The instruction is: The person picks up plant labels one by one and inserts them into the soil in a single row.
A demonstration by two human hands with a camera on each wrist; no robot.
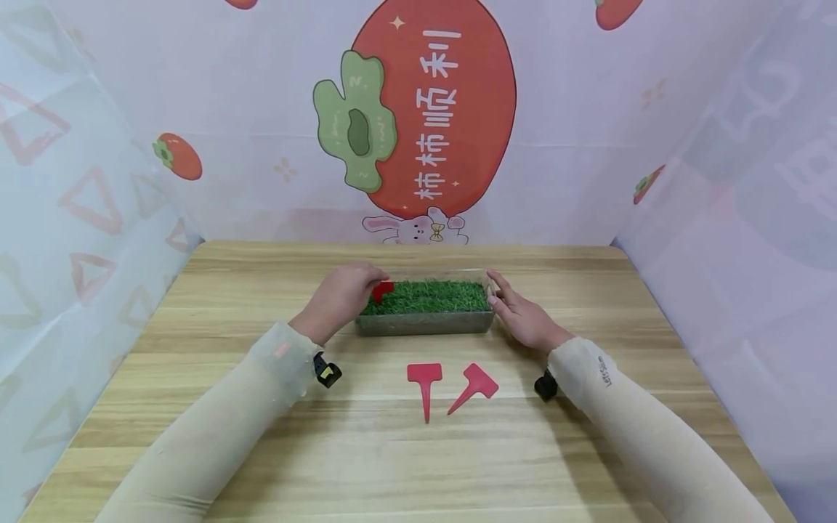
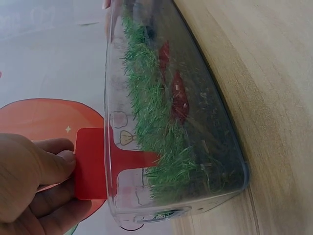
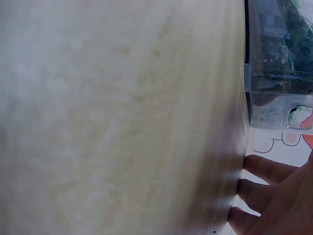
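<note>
My left hand (image 1: 340, 294) pinches the head of a red T-shaped plant label (image 2: 90, 164) between thumb and fingers. The label's stem points down into the green artificial grass (image 1: 434, 296) at the left end of a clear plastic box (image 1: 425, 324). At the box's right end is my right hand (image 1: 526, 319), thumb and forefinger at the end wall. In the right wrist view, several fingers (image 3: 266, 169) of that hand are spread, tips down at the tabletop; its thumb is out of that view. Red patches show in the box's side in the left wrist view.
Two more red plant labels, one straight (image 1: 425, 374) and one slanted (image 1: 480, 380), lie on the wooden table (image 1: 418, 465) in front of the box. Printed cloth (image 1: 562, 145) hangs behind and on both sides.
</note>
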